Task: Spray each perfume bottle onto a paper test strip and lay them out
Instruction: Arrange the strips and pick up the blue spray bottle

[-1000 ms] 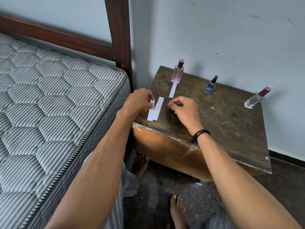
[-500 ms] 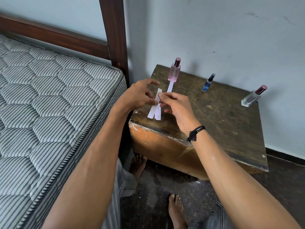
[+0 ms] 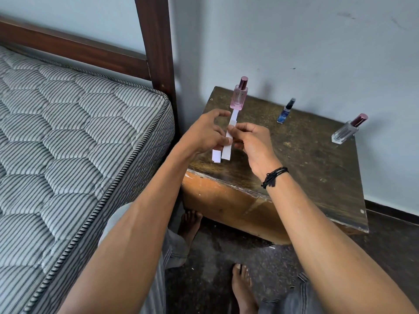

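Three perfume bottles stand along the back of a dark wooden nightstand [image 3: 306, 168]: a pink bottle [image 3: 239, 97] at the left, a small blue bottle [image 3: 286, 112] in the middle and a clear bottle with a maroon cap [image 3: 347, 131] at the right. One white paper test strip [image 3: 234, 116] lies flat in front of the pink bottle. My right hand [image 3: 254, 143] pinches the top of another strip [image 3: 227, 148], lifted off the table. My left hand [image 3: 204, 134] keeps a shorter strip [image 3: 216, 155] under its lower fingers; its thumb and forefinger are spread.
A striped quilted mattress [image 3: 68, 143] on a dark wooden bed frame [image 3: 156, 53] fills the left side, right beside the nightstand. A pale wall stands behind. My bare feet [image 3: 241, 288] rest on the dark floor below the nightstand's front edge.
The strips lay on the table under both hands. My right hand has pinched one strip and raised it; my left thumb and forefinger opened while the lower fingers kept the other strip.
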`<state>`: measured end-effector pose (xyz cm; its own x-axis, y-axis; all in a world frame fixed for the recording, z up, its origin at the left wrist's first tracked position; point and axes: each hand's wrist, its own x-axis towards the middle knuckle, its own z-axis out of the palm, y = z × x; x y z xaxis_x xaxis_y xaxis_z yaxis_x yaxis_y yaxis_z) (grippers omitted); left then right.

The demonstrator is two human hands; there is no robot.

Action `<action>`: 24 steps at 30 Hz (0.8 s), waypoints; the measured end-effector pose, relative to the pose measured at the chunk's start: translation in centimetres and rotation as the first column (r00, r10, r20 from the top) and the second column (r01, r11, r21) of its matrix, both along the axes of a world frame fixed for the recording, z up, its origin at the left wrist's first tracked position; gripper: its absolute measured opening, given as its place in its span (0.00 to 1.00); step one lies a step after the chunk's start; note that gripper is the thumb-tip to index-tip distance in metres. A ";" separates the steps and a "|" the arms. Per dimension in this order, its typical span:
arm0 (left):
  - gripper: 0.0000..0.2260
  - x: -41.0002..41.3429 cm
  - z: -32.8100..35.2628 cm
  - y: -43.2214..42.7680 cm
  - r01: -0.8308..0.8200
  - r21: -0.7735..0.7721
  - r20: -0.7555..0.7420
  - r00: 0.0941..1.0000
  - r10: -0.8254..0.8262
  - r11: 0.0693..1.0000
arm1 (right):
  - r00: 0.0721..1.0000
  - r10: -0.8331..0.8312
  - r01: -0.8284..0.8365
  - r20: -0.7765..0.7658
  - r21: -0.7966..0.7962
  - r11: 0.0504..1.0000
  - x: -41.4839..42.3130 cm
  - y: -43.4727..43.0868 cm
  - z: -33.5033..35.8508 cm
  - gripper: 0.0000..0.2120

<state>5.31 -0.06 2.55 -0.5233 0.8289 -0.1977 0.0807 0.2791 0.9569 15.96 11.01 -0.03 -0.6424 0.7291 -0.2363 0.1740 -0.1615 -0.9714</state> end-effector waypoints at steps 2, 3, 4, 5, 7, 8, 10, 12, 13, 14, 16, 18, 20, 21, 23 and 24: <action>0.31 0.2 -0.4 0.5 -0.009 -0.005 -0.041 0.999 0.009 1.000 | 1.000 0.007 -0.007 0.009 0.027 1.000 0.0 0.1 0.2 0.02; 0.31 0.3 -0.6 0.7 -0.007 -0.005 -0.064 0.998 0.007 1.000 | 1.000 0.006 -0.007 0.015 0.043 0.999 0.1 0.2 0.2 0.03; 0.30 0.3 -0.8 0.9 -0.005 -0.005 -0.085 0.996 0.005 1.000 | 1.000 0.004 -0.005 0.024 0.062 0.998 0.1 0.3 0.3 0.04; 0.30 0.4 -1.0 1.1 -0.006 -0.005 -0.104 0.995 0.005 1.000 | 0.999 0.003 -0.005 0.033 0.082 0.997 0.2 0.5 0.4 0.05; 0.29 0.5 -1.4 1.5 -0.014 -0.004 -0.133 0.991 0.013 1.000 | 0.999 0.009 -0.014 0.049 0.116 0.993 0.5 0.7 0.6 0.05; 0.29 0.6 -1.5 1.6 -0.016 -0.004 -0.141 0.990 0.015 1.000 | 0.998 0.016 -0.022 0.055 0.122 0.992 0.7 0.7 0.7 0.05; 0.30 0.9 -1.7 1.7 -0.019 -0.007 -0.147 0.989 0.018 1.000 | 0.999 0.024 -0.029 0.044 0.099 0.995 1.0 0.8 1.0 0.04; 0.30 1.1 -1.9 1.8 -0.024 -0.013 -0.148 0.989 0.022 1.000 | 0.999 0.023 -0.026 0.038 0.087 0.996 1.2 0.9 1.2 0.02; 0.30 1.2 -1.9 1.9 -0.027 -0.015 -0.148 0.989 0.024 1.000 | 0.999 0.022 -0.026 0.044 0.092 0.995 1.2 1.0 1.3 0.02; 0.30 1.4 -1.9 1.9 -0.030 -0.016 -0.149 0.988 0.027 0.999 | 0.998 0.022 -0.027 0.053 0.095 0.995 1.3 1.0 1.3 0.02; 0.30 1.5 -2.1 2.0 -0.035 -0.018 -0.153 0.988 0.032 0.999 | 0.998 0.015 -0.022 0.067 0.093 0.995 1.4 1.2 1.3 0.02; 0.31 1.6 -2.2 2.1 -0.041 -0.025 -0.156 0.987 0.037 0.999 | 0.997 0.017 -0.023 0.079 0.088 0.996 1.5 1.4 1.2 0.02; 0.30 1.7 -2.3 2.2 -0.048 -0.031 -0.162 0.986 0.042 0.998 | 0.996 0.028 -0.036 0.088 0.083 0.996 1.6 1.6 1.1 0.02; 0.30 1.7 -2.2 2.2 -0.046 -0.033 -0.161 0.986 0.040 0.998 | 0.995 0.032 -0.040 0.092 0.085 0.996 1.7 1.8 1.1 0.03; 0.29 1.9 -2.1 2.1 -0.040 -0.045 -0.144 0.989 0.034 0.998 | 0.993 0.017 -0.031 0.114 0.118 0.993 1.9 2.4 0.9 0.03; 0.30 2.0 -2.0 2.1 -0.036 -0.056 -0.138 0.990 0.028 0.998 | 0.991 -0.001 -0.019 0.134 0.148 0.989 2.0 2.8 0.8 0.03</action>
